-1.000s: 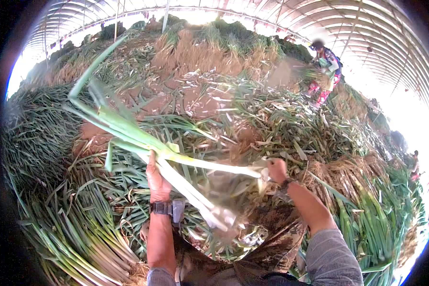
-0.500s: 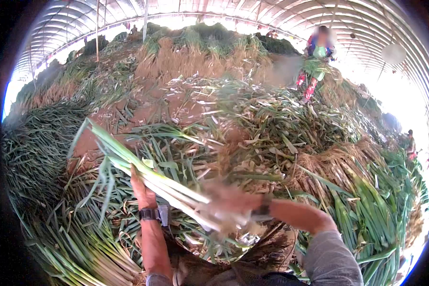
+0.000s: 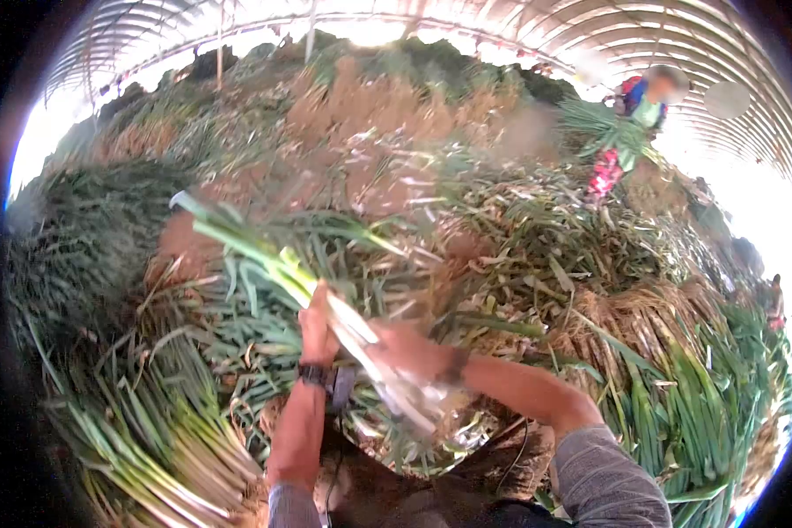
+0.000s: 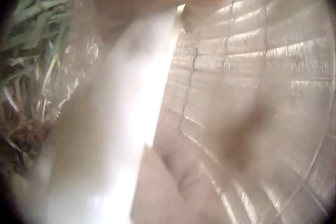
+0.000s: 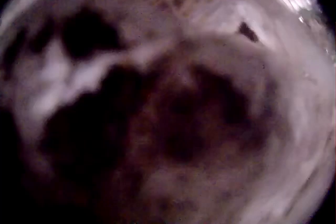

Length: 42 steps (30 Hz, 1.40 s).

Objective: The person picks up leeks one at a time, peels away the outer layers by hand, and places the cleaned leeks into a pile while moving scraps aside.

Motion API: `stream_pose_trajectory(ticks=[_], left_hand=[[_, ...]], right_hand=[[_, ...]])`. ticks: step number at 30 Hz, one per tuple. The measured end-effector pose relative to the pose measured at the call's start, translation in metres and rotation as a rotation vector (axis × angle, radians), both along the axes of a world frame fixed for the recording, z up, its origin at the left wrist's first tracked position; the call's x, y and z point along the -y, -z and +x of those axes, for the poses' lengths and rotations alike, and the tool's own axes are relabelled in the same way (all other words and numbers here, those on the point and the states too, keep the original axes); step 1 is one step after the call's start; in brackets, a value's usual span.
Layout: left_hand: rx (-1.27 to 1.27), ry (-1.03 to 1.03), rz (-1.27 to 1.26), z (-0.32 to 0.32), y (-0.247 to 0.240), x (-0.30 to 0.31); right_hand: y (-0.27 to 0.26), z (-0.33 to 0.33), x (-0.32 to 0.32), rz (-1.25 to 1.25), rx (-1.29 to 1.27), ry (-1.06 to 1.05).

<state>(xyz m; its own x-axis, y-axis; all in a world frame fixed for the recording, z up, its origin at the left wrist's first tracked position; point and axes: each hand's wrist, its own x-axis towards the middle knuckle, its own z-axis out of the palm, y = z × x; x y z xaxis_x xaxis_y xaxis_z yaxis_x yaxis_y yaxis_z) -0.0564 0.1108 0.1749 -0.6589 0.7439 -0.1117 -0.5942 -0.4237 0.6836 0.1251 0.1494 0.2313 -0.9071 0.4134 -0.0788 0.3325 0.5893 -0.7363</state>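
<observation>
Held stalks: a few long green onions were in the air before the worker's body, tops toward ten o'clock and white ends toward between four and five, at the low middle of the head view.
Left hand: this hand, at eight o'clock from the middle, gripped the stalks with its fingers wrapped about them. Its wrist wore a dark band.
Right hand: this hand, at six o'clock, was at the white part, below the left one. It was blurred, so I could not tell if it was gripping.
Wrist views: in the left one a white stem ran from twelve toward seven o'clock, with skin beside it; the right one was too dark and blurred to read.
Neighbour heaps: laid stalks were at eight o'clock, a rooty bundle at four, dark leaves at nine.
Other person: someone in patterned trousers stood at two o'clock, carrying green leaves.
Roof: a ribbed arch curved overhead, from eleven to two o'clock.
</observation>
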Motion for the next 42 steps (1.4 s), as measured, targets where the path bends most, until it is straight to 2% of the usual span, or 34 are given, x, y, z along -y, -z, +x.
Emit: stream_pose_trajectory(ticks=[1,2,4,5,6,7,9,11,13,14,15,17,19,20,21,24,26,27,28,30,31,33,35,36,38,39,41,42], left_hand=[[0.016,-0.005,0.009,-0.009,-0.002,0.001],[0.045,0.017,0.082,-0.026,0.015,-0.003],[0.093,-0.043,-0.040,-0.045,0.007,-0.003],[0.106,-0.066,-0.025,-0.047,0.007,-0.006],[-0.016,-0.115,-0.046,-0.055,0.025,-0.013],[-0.143,-0.148,-0.075,-0.060,0.046,-0.019],[0.002,-0.210,-0.101,-0.059,0.044,-0.019],[0.011,-0.218,-0.168,-0.068,0.062,-0.026],[-0.341,-0.452,-0.382,-0.083,0.088,-0.024],[-0.083,-0.528,-0.716,-0.096,0.070,-0.027],[-0.231,-0.583,-0.685,-0.130,0.110,-0.030],[-0.592,-0.589,-0.636,-0.147,0.125,-0.014],[-0.340,-0.638,-0.449,-0.134,0.120,-0.017],[-0.143,-0.657,-0.346,-0.131,0.112,-0.025],[-0.137,-0.716,-0.429,-0.110,0.077,-0.022],[-0.187,-0.628,-0.186,-0.100,0.080,-0.024],[-0.205,-0.657,-0.199,-0.086,0.074,-0.029],[-0.232,-0.685,-0.215,-0.086,0.070,-0.028],[-0.272,-0.651,-0.246,-0.097,0.090,-0.034],[-0.363,-0.615,-0.309,-0.093,0.088,-0.029],[-0.404,-0.575,-0.385,-0.091,0.080,-0.025],[-0.450,-0.636,-0.433,-0.089,0.085,-0.028],[-0.370,-0.696,-0.410,-0.089,0.089,-0.041],[-0.361,-0.696,-0.413,-0.091,0.092,-0.042],[-0.455,-0.552,-0.514,-0.100,0.099,-0.039],[-0.447,-0.556,-0.516,-0.102,0.098,-0.033],[-0.520,-0.418,-0.435,-0.103,0.084,-0.018],[-0.519,-0.747,-0.449,-0.092,0.073,-0.020]], right_hand=[[-0.010,0.003,0.014,-0.426,-0.052,0.073],[0.070,-0.001,-0.017,-0.149,-0.061,-0.121],[0.097,0.017,-0.003,-0.151,-0.224,-0.180],[0.095,0.022,0.005,-0.060,-0.318,-0.224],[0.091,0.026,0.014,0.036,-0.412,-0.260],[0.065,0.034,0.035,-0.259,-0.265,-0.187],[0.047,0.047,0.045,-0.542,-0.113,-0.102],[0.050,0.073,0.048,-0.234,0.019,-0.233],[0.055,0.101,0.053,0.076,0.127,-0.416],[0.055,0.127,0.043,0.107,0.347,-0.397],[0.052,0.156,0.030,0.138,0.570,-0.374],[0.001,0.187,-0.006,0.141,0.465,-0.147],[-0.036,0.205,-0.060,0.621,0.196,0.042],[-0.033,0.197,-0.070,0.872,0.208,0.020],[-0.029,0.189,-0.081,1.129,0.217,0.022],[-0.051,0.095,-0.023,0.434,0.116,-0.014],[-0.043,0.035,-0.006,0.285,0.165,-0.067],[-0.030,0.010,-0.005,0.301,0.165,-0.084],[-0.010,-0.010,-0.008,0.301,0.159,-0.099],[0.022,-0.038,-0.010,0.558,-0.036,-0.234],[0.029,-0.043,-0.008,0.555,-0.038,-0.254],[0.035,-0.051,-0.003,0.659,-0.039,-0.262],[0.039,-0.054,-0.005,0.605,-0.019,-0.248],[0.040,-0.051,-0.006,0.530,0.013,-0.320],[0.041,-0.037,-0.006,0.325,0.044,-0.509],[0.043,-0.021,-0.001,0.196,0.044,-0.628],[0.054,0.025,0.016,0.079,0.022,-0.821],[0.056,0.051,0.026,0.010,0.046,-0.898]])
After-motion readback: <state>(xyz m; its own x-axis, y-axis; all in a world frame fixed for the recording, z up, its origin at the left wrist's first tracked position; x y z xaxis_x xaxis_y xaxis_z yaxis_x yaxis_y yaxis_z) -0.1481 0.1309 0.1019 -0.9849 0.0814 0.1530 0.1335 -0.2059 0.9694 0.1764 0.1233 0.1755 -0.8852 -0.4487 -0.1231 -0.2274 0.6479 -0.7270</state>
